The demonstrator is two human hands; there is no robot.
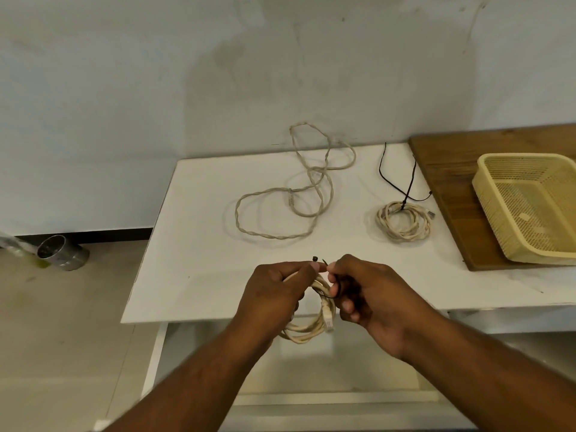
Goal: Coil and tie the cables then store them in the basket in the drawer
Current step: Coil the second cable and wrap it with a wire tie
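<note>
Two hands meet over the counter (199,244) edge: left hand (274,294) grips a coiled cream cable (314,325), right hand (367,291) pinches a thin black tie (335,291). No writing is legible; the basket (530,210) is cropped at right.

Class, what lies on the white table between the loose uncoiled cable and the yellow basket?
A coiled cable with a black tie, shown in the head view.

Both bare forearms reached forward, converging. The left hand (274,289) was curled closed in a grip. The right hand (363,291) pinched with fingertips (333,267) meeting the left's.
</note>
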